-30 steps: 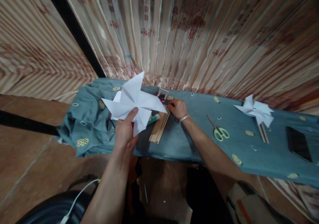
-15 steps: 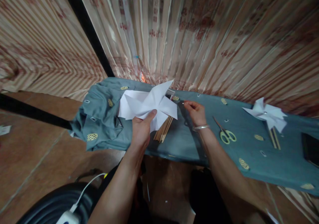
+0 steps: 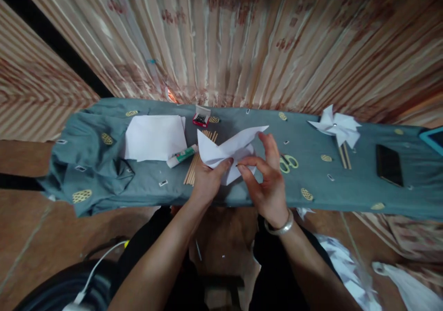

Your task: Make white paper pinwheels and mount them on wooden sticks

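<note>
— White paper pinwheel point(image 3: 228, 154) at frame centre, above the teal cloth point(image 3: 242, 191): pinched from below by left hand point(image 3: 207, 184), thumb pressed on a lower fold. Right hand point(image 3: 268, 182) curled beside it, forefinger and thumb nipped together on something too small to make out, tip near the paper's middle.

— Best handled how?

— Probably by keeping the folds stacked flat under the left thumb, and aiming squarely at the centre so no flap slips.

— Containers?

— Small red box point(image 3: 200, 117), upper centre, lid up, contents dark and unclear. Nearby: wooden sticks point(image 3: 192, 170), glue stick point(image 3: 182, 155), loose sheets point(image 3: 154, 137), scissors point(image 3: 289, 162). Right of frame: finished pinwheel point(image 3: 335, 125), black phone point(image 3: 389, 164).
</note>
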{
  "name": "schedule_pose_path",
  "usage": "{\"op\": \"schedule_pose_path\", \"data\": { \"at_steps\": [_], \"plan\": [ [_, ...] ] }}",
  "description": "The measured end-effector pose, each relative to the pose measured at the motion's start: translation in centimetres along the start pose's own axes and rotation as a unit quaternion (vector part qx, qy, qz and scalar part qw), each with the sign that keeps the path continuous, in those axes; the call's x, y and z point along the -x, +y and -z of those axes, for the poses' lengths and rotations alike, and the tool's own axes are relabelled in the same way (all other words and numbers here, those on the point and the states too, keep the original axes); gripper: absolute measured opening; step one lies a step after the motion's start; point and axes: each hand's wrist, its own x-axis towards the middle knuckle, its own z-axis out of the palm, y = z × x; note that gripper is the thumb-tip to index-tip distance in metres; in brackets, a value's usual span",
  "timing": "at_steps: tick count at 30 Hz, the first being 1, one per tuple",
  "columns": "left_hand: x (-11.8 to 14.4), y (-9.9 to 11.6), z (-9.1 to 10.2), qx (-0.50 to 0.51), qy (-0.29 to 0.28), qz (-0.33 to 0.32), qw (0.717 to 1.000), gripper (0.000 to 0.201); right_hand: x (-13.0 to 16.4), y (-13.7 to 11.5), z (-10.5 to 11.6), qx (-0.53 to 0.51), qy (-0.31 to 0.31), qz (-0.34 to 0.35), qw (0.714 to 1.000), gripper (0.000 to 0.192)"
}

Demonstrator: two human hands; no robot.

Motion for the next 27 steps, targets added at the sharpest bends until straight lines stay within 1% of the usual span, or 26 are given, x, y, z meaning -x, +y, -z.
{"op": "schedule_pose_path", "data": {
  "at_steps": [4, 8, 13, 20, 27],
  "plan": [
    [0.1, -1.0, -1.2, -0.005, -0.029, -0.001, 1.0, 0.025, 0.3, 1.8, 1.1, 0.013, 0.003, -0.025, 1.0, 0.013],
    [0.1, -1.8, -1.9, -0.021, -0.045, 0.01, 0.999, 0.02, 0.6, 2.5, 1.8, 0.003, 0.004, -0.044, 0.999, 0.012],
    [0.7, -2.0, -2.5, -0.039, -0.055, 0.025, 0.997, 0.017, 0.8, 3.0, 2.2, -0.022, 0.0, -0.069, 0.997, 0.012],
    [0.8, -2.2, -2.8, -0.034, -0.064, 0.024, 0.997, 0.018, 0.9, 3.5, 2.3, -0.026, 0.004, -0.078, 0.997, 0.011],
    [0.9, -2.0, -2.6, -0.033, -0.069, 0.032, 0.997, 0.019, 0.9, 3.4, 2.2, -0.026, -0.003, -0.08, 0.996, 0.01]
  ]
}}
